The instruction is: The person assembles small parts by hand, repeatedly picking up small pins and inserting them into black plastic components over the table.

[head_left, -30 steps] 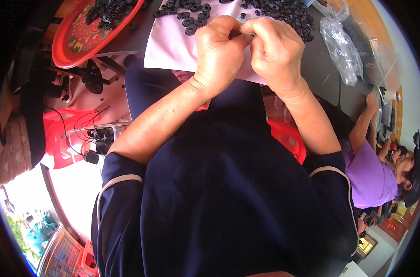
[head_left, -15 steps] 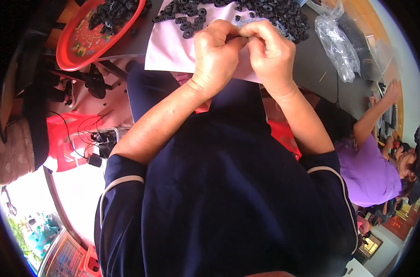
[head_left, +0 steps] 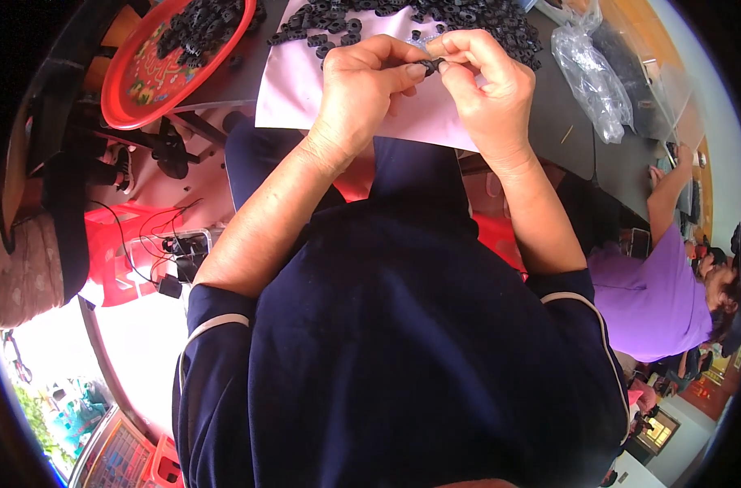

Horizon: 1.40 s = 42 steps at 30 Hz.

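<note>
Between the fingertips of both hands is a small black plastic part (head_left: 428, 67), partly covered by the fingers. My left hand (head_left: 366, 81) pinches it from the left with thumb and forefinger. From the other side, the thumb and forefinger of my right hand (head_left: 488, 85) close on it. Both hands are raised over a pale pink sheet (head_left: 293, 98) at the table's near edge. Just beyond them lies a heap of similar black parts (head_left: 476, 23), with several loose ones toward the left. Some clear plastic shows behind the fingers.
A red patterned tray (head_left: 134, 114) with more black parts stands at the left. Crumpled clear plastic bags (head_left: 590, 73) lie on the dark table (head_left: 549, 122) at the right, near a thin yellowish stick (head_left: 566, 134). A person in purple (head_left: 651, 293) sits farther right.
My hands have drawn slightly apart, and the black part now shows between the fingertips. At the right, the other person's arm has lowered.
</note>
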{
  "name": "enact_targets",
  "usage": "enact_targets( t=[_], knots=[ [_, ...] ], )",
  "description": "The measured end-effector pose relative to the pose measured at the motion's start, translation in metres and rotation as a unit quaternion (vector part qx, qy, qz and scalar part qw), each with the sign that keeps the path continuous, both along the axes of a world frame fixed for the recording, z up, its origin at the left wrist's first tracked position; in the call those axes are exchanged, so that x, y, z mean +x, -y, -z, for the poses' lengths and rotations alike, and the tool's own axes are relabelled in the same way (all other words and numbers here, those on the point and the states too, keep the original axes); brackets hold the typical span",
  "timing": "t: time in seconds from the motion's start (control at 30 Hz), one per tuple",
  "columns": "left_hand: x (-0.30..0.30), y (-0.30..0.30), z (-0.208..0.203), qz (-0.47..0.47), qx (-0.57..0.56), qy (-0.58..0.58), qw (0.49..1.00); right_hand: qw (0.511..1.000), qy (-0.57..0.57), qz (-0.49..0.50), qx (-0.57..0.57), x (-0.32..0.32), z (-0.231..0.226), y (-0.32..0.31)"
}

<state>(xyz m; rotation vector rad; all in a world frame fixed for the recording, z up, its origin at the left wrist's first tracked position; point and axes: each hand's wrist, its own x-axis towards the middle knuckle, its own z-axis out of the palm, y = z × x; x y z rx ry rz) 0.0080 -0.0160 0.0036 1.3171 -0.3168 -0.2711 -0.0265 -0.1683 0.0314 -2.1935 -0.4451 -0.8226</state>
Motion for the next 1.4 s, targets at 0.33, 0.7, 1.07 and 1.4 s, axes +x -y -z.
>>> enact_targets(
  t=[0.33, 0.7, 1.07, 1.4],
  knots=[
    [-0.005, 0.009, 0.010, -0.059, -0.004, 0.064, 0.996, 0.988, 0.089, 0.027, -0.124, 0.009, 0.004, -0.006],
    [-0.004, 0.019, 0.017, -0.136, 0.059, 0.166, 0.975, 0.969, 0.157, 0.023, -0.191, 0.013, 0.012, -0.006],
    [-0.007, 0.005, 0.007, -0.059, 0.016, 0.092, 0.994, 0.997, -0.081, -0.003, 0.010, -0.003, 0.005, 0.006],
    [0.001, -0.001, 0.001, 0.004, -0.004, 0.020, 1.000, 0.968, -0.183, -0.031, 0.171, 0.000, -0.008, 0.005]
  ],
)
